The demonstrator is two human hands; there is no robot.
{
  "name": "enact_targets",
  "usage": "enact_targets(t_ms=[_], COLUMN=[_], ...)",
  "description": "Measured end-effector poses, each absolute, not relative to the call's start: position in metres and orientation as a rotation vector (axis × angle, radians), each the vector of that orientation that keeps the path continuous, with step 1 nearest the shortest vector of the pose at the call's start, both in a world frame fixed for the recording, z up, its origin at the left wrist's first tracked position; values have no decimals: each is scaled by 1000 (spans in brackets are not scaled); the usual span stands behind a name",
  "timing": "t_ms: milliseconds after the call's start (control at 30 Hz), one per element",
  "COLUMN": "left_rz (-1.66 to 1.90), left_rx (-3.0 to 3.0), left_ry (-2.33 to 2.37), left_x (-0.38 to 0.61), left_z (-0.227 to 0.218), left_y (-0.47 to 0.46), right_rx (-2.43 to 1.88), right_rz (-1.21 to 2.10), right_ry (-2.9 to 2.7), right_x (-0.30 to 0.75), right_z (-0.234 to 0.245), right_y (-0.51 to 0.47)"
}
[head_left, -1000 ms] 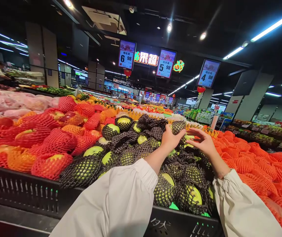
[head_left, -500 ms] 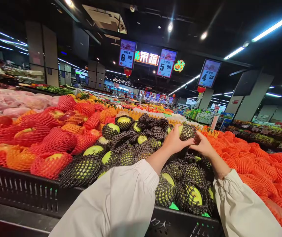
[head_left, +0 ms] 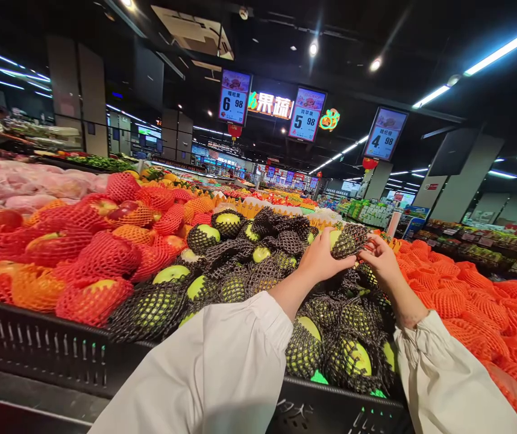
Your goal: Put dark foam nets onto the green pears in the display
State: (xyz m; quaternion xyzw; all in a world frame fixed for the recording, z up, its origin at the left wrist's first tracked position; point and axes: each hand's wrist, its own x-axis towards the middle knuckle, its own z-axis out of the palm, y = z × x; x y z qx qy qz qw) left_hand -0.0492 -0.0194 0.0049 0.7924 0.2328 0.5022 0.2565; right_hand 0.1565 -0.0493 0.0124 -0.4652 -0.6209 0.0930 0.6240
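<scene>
Green apple (head_left: 346, 240) in black foam net, gripped by left hand (head_left: 324, 260); right hand (head_left: 381, 260) pinches the netting.

- Ceiling spotlights (head_left: 313, 48) are glaring as small white starbursts against a dark, almost black ceiling.
- To the right of the spotlights, a long light strip (head_left: 479, 60) is blowing out to pure white.
- Below the spotlights, the price screens (head_left: 304, 115) are glowing brightly yet staying readable.
- Further below them, the netted fruit (head_left: 222, 259) is sitting in even, bright light, its colours looking saturated and its shadows soft.
- Far below the spotlights, the white sleeves (head_left: 222, 367) are looking stretched and swollen by wide-angle distortion at the frame's bottom edge.
- Far-off aisles behind the screens are losing fine detail.
</scene>
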Motion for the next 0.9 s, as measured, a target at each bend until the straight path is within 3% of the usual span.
enact_targets(t_ms=[333,700,900], left_rz=[1344,1209,1186], left_rx=[1921,2038,2093], left_ry=[771,597,580], left_x=[-46,-43,-40], left_z=[5,0,-1], left_y=[-16,-15,-13], right_rx=[-979,-1172,-1125], right_rz=[347,-220,-151], right_ry=[-1674,-1749,-1747], right_x=[147,120,115], right_z=[14,1,5], right_y=[-65,-50,-54])
